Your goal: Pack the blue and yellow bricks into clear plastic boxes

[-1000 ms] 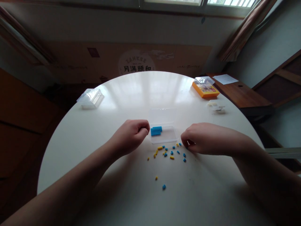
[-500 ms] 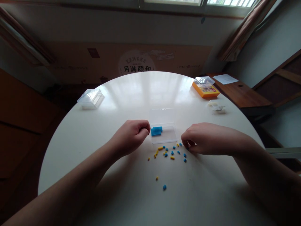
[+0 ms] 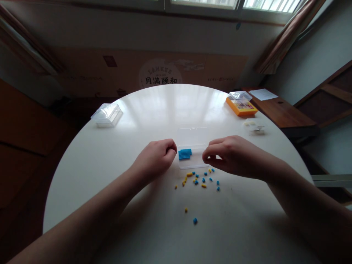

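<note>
My left hand (image 3: 159, 156) is closed, its curled fingertips beside the left edge of a clear open plastic box (image 3: 199, 157). Whatever those fingers hold, if anything, is hidden. Inside the box, at its left side, lies a blue studded block (image 3: 185, 154). Over the box's right edge my right hand (image 3: 224, 154) makes a pinch; anything between its fingertips is too small to make out. Several small blue and yellow toy pieces lie scattered on the table in front of the box, among them a yellow bar (image 3: 204, 186) and a blue piece (image 3: 195, 220) closest to me.
A round white table (image 3: 90, 176) carries everything. A clear plastic case (image 3: 107, 115) stands at the back left. At the back right are an orange box (image 3: 242, 107) with a clear lid on top and a small clear packet (image 3: 254, 127). Beyond stands a brown wooden desk (image 3: 286, 113).
My right hand has moved left and slightly up, from the loose pieces to the box's right edge. The left hand stays beside the box. The whole view has shifted slightly.
</note>
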Available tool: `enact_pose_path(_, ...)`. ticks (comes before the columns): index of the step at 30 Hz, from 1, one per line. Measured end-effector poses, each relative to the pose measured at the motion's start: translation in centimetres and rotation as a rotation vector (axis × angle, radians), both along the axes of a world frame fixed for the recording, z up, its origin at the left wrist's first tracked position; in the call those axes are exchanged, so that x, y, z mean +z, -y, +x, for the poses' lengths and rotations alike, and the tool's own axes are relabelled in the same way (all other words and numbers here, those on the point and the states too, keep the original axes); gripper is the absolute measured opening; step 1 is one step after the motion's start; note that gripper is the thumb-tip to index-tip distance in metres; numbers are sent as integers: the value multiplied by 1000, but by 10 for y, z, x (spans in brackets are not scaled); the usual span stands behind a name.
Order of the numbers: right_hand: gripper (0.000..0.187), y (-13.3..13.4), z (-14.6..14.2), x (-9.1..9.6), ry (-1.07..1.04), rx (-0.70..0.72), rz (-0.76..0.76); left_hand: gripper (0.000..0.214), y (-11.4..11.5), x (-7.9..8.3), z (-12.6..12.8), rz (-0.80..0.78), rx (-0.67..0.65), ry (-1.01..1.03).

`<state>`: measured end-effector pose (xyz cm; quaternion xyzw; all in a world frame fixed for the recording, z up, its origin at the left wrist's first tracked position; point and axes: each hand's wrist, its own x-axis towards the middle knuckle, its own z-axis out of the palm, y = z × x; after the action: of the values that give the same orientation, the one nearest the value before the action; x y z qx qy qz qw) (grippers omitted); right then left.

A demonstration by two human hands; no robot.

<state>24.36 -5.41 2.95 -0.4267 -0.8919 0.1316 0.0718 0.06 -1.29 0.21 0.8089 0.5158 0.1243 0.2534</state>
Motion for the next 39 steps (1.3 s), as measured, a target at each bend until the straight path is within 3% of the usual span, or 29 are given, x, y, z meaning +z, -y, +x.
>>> enact_pose_path(4, 14, -7, -8, -14, 61, -44, 92, 24, 0, -3, 0, -11, 9, -69)
enact_pose_path(8, 17, -15, -13, -22, 134, -34, 89, 28, 2, -3, 0, -19, 1, -131)
enact_pose_path(18, 17, -19, -20, -20, 135, 4, 47, 34, 2, -4, 1, -63, -36, -140)
enact_pose_path(26, 14, -13, -13, -18, 133, -106, 98, 33, 2, -3, 1, -64, -45, -150)
enact_pose_path(39, 17, -14, -11, -20, 129, -59, 45, 35, 2, -2, 1, -81, -45, -154)
